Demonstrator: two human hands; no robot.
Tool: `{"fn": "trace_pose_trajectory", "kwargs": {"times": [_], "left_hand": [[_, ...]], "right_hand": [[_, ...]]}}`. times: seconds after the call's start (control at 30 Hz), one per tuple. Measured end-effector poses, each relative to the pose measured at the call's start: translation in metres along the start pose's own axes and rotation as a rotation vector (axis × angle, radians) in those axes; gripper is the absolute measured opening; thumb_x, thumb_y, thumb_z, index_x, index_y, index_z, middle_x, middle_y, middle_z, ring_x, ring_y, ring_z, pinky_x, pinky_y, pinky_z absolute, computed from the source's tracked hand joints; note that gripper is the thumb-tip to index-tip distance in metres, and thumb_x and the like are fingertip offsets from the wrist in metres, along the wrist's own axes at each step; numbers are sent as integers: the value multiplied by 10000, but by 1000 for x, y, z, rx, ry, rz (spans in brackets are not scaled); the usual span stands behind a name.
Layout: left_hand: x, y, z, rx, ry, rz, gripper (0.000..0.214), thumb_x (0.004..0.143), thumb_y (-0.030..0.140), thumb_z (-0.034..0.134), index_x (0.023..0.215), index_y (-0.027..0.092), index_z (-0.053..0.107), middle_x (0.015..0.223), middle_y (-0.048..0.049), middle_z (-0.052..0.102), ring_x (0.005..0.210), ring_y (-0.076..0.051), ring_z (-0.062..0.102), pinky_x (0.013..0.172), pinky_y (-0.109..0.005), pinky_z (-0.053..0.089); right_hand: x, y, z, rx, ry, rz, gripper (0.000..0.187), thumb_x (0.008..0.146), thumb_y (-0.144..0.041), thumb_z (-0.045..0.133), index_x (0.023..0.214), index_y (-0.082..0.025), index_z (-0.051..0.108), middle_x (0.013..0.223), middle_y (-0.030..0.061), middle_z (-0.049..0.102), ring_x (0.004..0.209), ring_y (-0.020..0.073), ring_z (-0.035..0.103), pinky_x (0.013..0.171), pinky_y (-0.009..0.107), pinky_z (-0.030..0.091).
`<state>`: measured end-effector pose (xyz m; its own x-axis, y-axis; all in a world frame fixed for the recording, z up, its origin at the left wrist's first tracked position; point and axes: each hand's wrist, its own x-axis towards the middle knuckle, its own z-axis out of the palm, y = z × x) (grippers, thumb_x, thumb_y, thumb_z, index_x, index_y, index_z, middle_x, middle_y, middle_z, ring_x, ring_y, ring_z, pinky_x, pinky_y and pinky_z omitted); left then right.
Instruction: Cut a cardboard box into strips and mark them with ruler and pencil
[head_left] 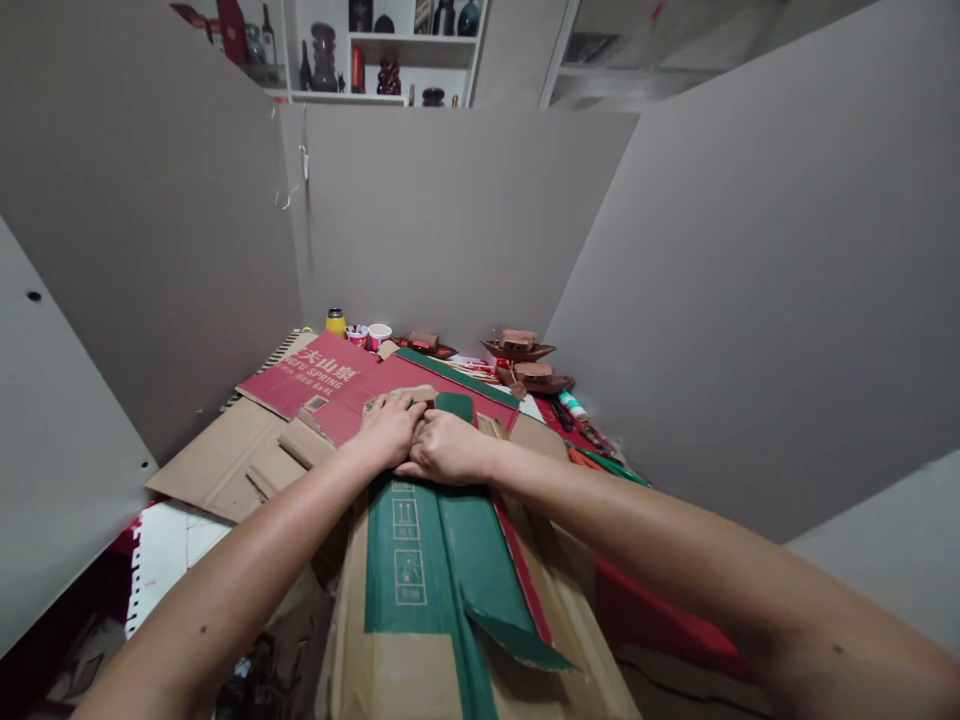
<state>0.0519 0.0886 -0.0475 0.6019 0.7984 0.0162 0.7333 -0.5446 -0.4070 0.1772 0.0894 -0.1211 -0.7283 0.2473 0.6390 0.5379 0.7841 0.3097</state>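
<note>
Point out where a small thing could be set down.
The tan cardboard has a bare patch between the red printed cardboard and white sheet. Crowded: the far edge, with cups and boats, and where the left hand and right hand meet on the green cardboard.

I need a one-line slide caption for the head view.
Left hand and right hand meet on green-printed cardboard, with three model boats lying beyond.

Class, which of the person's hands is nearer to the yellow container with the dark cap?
Left. The left hand is closer to the viewer than the yellow container and slightly right of it; the right hand lies farther right, beside the left.
</note>
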Motion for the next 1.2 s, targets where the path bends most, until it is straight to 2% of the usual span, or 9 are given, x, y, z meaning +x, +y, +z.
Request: {"fn": "trace_pose_trajectory", "kwargs": {"times": [0.13, 0.23, 0.33, 0.57, 0.77, 0.9, 1.03, 1.1, 1.2], "left_hand": [[12, -14, -4, 20, -3, 23, 599, 897, 285, 454, 1477, 183, 342, 1590, -139, 235, 1464, -272, 178, 1184, -463, 97], [15, -23, 17, 8, -84, 11, 632, 886, 334, 487, 1486, 215, 330, 1590, -135, 234, 1463, -264, 198, 1176, -471, 143], [14, -25, 43, -27, -125, -24, 599, 930, 409, 400, 1497, 238, 311, 1589, -118, 245, 1467, -268, 184, 1167, -482, 180], [14, -19, 67, -84, -49, -26, 592, 931, 430, 411, 1493, 264, 333, 1607, -106, 183, 1475, -301, 129, 1184, -474, 111], [16, -15, 63, -129, -108, -58, 606, 947, 528, 343, 1495, 272, 331, 1610, -106, 165, 1479, -286, 107, 1180, -476, 131], [15, -10, 65, -146, -101, -84, 633, 933, 624, 286, 1492, 328, 320, 1610, -67, 183, 1481, -255, 123, 1180, -499, 113], [15, -9, 65, -127, -81, -83, 671, 904, 673, 311, 1487, 342, 324, 1607, -54, 200, 1480, -255, 134, 1177, -509, 113], [18, -9, 53, -122, -110, -95, 692, 901, 677, 312, 1495, 321, 311, 1606, -74, 201, 1479, -257, 136, 1171, -515, 133], [31, -8, 18, -76, -149, -91, 700, 917, 650, 293, 1507, 275, 288, 1594, -112, 228, 1472, -277, 168, 1154, -536, 173]], "right_hand": [[9, 7, 5, -9, 43, 48, 556, 982, -471, 408, 687, -139, 742, 673, 121, 727, 659, 219, 630, 813, 401, 358], [10, 3, 17, 38, -14, 83, 498, 967, -444, 460, 690, -136, 737, 693, 116, 731, 663, 210, 632, 807, 395, 357], [2, -1, 22, 134, -58, 47, 446, 942, -448, 502, 698, -148, 722, 722, 92, 735, 692, 203, 633, 805, 383, 351], [-13, -1, 29, 230, -124, -18, 480, 954, -487, 467, 719, -145, 708, 734, 83, 728, 665, 187, 624, 765, 374, 349], [-16, 9, 17, 196, -123, -88, 533, 966, -505, 442, 671, -153, 711, 624, 73, 695, 542, 157, 575, 556, 313, 291], [-34, 12, 7, 148, 37, -78, 561, 978, -503, 415, 625, -156, 679, 556, 54, 660, 496, 148, 548, 549, 305, 274], [-48, -1, 19, 131, 98, -25, 584, 981, -491, 419, 564, -155, 651, 519, 51, 644, 473, 144, 531, 576, 309, 294], [-48, -4, 21, 110, 98, 6, 597, 974, -514, 420, 563, -153, 659, 521, 55, 649, 478, 146, 534, 593, 311, 310], [-42, 5, 9, 53, 74, 88, 626, 970, -556, 389, 605, -147, 692, 556, 72, 671, 508, 158, 556, 619, 315, 334]]}}
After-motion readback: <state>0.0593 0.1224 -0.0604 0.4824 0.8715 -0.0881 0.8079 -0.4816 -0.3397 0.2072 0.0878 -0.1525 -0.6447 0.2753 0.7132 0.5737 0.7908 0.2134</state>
